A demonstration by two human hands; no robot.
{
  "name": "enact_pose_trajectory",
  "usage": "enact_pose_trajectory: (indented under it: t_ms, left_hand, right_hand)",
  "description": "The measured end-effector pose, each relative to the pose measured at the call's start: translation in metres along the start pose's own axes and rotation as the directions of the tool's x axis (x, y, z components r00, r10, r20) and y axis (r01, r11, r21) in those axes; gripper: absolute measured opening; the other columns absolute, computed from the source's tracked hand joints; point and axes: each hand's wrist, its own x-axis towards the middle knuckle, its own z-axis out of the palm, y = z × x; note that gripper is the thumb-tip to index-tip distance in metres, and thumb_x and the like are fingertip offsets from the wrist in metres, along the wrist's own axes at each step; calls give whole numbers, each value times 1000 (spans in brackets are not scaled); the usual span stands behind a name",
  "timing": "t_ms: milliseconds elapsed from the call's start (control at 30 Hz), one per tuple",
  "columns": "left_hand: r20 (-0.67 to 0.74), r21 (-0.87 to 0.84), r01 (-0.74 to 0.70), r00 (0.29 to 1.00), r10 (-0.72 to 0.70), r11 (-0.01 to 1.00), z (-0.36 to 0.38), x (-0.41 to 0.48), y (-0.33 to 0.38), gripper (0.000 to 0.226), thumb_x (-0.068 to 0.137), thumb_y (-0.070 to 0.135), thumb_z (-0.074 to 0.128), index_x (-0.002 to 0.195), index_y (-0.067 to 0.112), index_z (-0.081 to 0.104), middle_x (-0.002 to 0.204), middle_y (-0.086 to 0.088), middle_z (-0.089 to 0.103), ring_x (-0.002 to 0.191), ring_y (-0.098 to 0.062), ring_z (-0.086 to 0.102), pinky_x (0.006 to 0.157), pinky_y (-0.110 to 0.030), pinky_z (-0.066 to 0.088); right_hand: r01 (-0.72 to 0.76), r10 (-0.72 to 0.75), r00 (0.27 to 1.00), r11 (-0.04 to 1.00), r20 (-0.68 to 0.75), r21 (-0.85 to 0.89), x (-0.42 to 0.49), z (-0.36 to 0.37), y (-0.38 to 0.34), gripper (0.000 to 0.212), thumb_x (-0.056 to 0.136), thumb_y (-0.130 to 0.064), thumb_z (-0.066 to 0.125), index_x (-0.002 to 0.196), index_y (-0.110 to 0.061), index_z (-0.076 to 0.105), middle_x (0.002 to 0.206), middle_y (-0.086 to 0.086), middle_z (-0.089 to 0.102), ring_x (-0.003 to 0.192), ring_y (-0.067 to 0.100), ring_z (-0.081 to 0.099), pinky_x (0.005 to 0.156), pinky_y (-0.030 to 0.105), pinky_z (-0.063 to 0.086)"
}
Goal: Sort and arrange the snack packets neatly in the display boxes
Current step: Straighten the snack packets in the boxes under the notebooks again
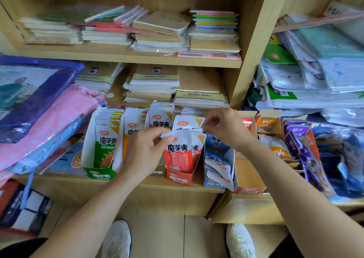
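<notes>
Red 魔芋爽 packets (178,155) (卫龙 logo (181,123))

The display boxes stand close side by side along the near shelf edge (177,188), with no gap to slip through. Packets fill the green box (99,174) and the red box (179,176). The left hand (145,153), pinching the front packet (178,153), and the right hand (226,127), pinching the rear packet (186,122), cover the red box from above. The near half of the orange box (248,175) shows bare cardboard, open from above. Notebook stacks (153,84) block the far side. Pink bags (59,116) crowd the left, wrapped packs (315,92) the right.
</notes>
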Motion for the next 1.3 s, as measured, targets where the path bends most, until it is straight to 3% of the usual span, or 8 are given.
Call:
enact_pose_trajectory:
  t_ms: [100, 267, 433, 533, 800, 900, 1100, 1300]
  left_hand:
    - [9, 34, -7, 1000, 7, 999, -7, 10, 5, 13, 92, 24, 72, 103, 27, 78, 82, 4, 75, 74, -21, 69, 66, -49, 55]
    - [124, 16, -39, 992, 36, 999, -11, 25, 7, 17, 91, 16, 72, 105, 25, 72, 75, 33, 65, 73, 13, 60, 65, -10, 42]
    - [199, 12, 46, 979, -47, 999, -5, 29, -5, 25, 89, 21, 76, 113, 23, 74, 78, 16, 73, 75, -12, 69, 76, -49, 58]
    - [211, -8, 49, 976, -46, 999, -1, 27, -5, 23, 90, 21, 75, 110, 32, 70, 84, 3, 74, 79, -21, 72, 79, -51, 58]
    - [213, 44, -11, 977, 2, 999, -2, 3, 11, 86, 80, 34, 81, 151, 46, 35, 138, 24, 51, 114, 2, 56, 85, -23, 55]
    - [272, 201, -207, 951, 149, 957, -2, -4, 20, 95, 84, 32, 79, 156, 49, 19, 158, 24, 26, 144, -4, 28, 106, -27, 38]
    - [278, 223, -417, 894, 352, 881, -10, -7, 8, 23, 87, 29, 74, 111, 26, 75, 116, 14, 66, 117, -14, 54, 95, -39, 48]
    - [274, 144, -358, 910, 311, 922, -22, -19, 5, 11, 80, 34, 76, 83, 24, 76, 95, 18, 65, 93, -4, 63, 80, -25, 50]
  right_hand:
    - [42, -41, 999, 998, -25, 56, -3, -7, -7, 14, 83, -9, 80, 76, -17, 71, 80, -10, 67, 79, -3, 59, 68, 8, 41]
    - [-34, 35, 999, 958, 3, 284, -15, -17, -12, 9, 84, -6, 78, 79, -9, 72, 69, -4, 70, 59, 0, 62, 59, 13, 48]
    - [-191, 160, 982, 825, 104, 531, -23, -10, -2, 9, 84, 1, 74, 92, 4, 72, 76, 9, 73, 63, 11, 69, 63, 22, 58]
    - [-267, 205, 964, 752, 170, 603, -29, -8, 0, 15, 87, 4, 70, 102, 2, 72, 89, 16, 75, 78, 16, 73, 71, 22, 59]
    - [-200, 156, 973, 940, 173, 278, -48, -24, -18, 72, 74, -41, 82, 138, -28, 53, 126, -11, 61, 100, 8, 66, 83, 29, 59]
    - [-24, 25, 1000, 977, -3, 213, -55, -5, -25, 51, 81, -20, 83, 128, -24, 64, 117, -9, 62, 87, 6, 67, 77, 22, 59]
    - [192, -188, 981, 957, -42, 218, -71, 27, -32, 22, 85, 0, 75, 103, -11, 78, 115, -1, 72, 99, 7, 69, 83, 26, 58]
    - [30, -12, 998, 956, -64, 293, -66, 9, -28, 37, 85, 1, 72, 115, -20, 69, 114, -12, 65, 95, 7, 66, 75, 15, 53]
